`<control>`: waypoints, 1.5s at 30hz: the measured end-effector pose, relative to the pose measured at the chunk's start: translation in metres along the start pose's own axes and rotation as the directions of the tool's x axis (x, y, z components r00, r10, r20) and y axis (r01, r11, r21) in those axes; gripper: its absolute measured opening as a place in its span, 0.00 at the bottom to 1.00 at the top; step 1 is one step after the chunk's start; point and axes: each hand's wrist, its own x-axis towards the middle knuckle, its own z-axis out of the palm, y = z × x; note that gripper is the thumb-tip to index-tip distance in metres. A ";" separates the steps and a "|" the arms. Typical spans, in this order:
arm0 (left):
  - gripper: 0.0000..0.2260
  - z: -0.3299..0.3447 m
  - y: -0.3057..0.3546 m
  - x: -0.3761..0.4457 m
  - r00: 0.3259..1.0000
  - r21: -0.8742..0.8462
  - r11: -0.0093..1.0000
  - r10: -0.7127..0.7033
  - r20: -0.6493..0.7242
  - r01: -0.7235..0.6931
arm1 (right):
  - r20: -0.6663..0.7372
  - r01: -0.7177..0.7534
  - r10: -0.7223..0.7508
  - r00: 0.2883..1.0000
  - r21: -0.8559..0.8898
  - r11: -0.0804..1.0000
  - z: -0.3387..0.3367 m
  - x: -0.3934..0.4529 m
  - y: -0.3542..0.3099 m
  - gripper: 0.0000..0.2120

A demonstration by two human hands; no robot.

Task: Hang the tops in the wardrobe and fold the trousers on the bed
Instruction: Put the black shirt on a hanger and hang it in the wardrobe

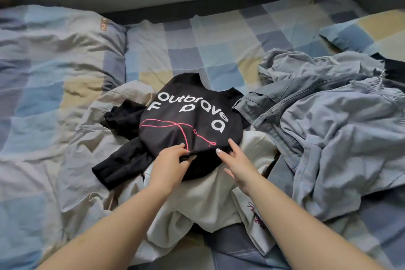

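From the head camera I see a heap of clothes on the checked bed (219, 50); on top lies the black top (188, 125), printed side up with white lettering and a pink line drawing, one sleeve trailing off toward the left; it rests on a cream garment (197, 199), so lifting it first makes sense, nothing else being pinned beneath it. My left hand (169, 166) pinches the near hem of the black top, fingers curled into a fold of the cloth, presumably to get a firm hold before raising it; my right hand (237, 163) is spread, fingers straight and fanned, fingertips just at the same hem further right, holding nothing yet. I judge the pair are set apart along the hem so the top comes up flat rather than bunched. Just right of the heap sprawls a pale blue denim garment (328, 120); whether it is trousers I cannot tell. A rumpled duvet (50, 72) lies to the left; the wardrobe is not in view.
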 end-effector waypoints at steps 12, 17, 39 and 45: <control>0.09 -0.082 0.035 -0.026 0.974 -0.430 0.900 0.022 0.226 0.079 | -0.208 -0.052 0.127 0.970 0.333 0.941 0.033 0.023 -0.064 0.50; 0.15 -0.136 0.066 -0.068 0.856 -0.384 0.914 0.091 0.508 0.131 | -0.130 -0.113 0.175 0.976 0.384 0.916 0.048 -0.035 -0.124 0.27; 0.11 -0.320 0.277 -0.148 0.940 -0.851 0.451 0.069 0.335 0.270 | 0.416 0.591 -0.485 0.769 -0.176 0.787 0.033 -0.385 -0.294 0.15; 0.13 -0.323 0.310 -0.182 0.921 -0.888 0.432 0.263 0.288 0.155 | 0.494 0.669 -0.459 0.738 -0.450 0.591 -0.011 -0.466 -0.300 0.14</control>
